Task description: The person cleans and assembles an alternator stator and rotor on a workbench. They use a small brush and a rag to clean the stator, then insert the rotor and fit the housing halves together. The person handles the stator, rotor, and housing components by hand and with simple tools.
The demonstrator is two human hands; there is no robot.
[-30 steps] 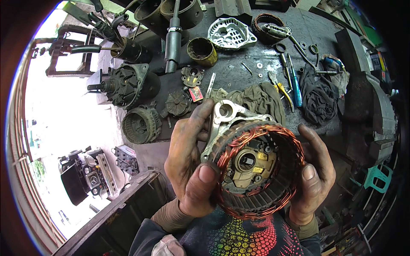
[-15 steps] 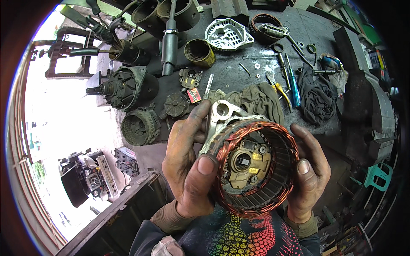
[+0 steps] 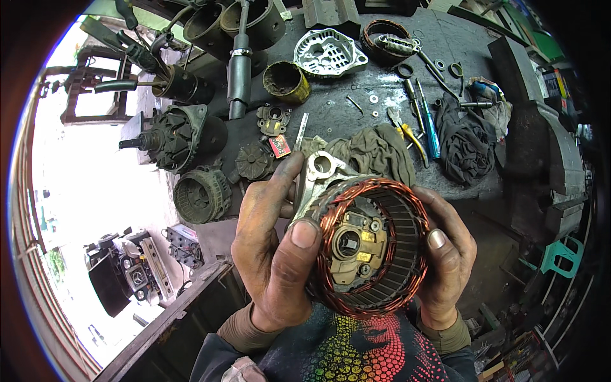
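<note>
An alternator stator point(image 3: 375, 245) with copper windings and its grey housing part is held close above the lap, short of the counter point(image 3: 356, 95), clamped between 2 hands. The left hand point(image 3: 270, 248) is closed on its rim, thumb pressed across the winding edge, fingers behind the housing lug. The right hand point(image 3: 445, 254) cups the opposite rim, thumb lying on the copper. Pressure is judged best kept on the steel ring, not on the wires, with the part held level. Both wrists are bent inward, palms facing each other
</note>
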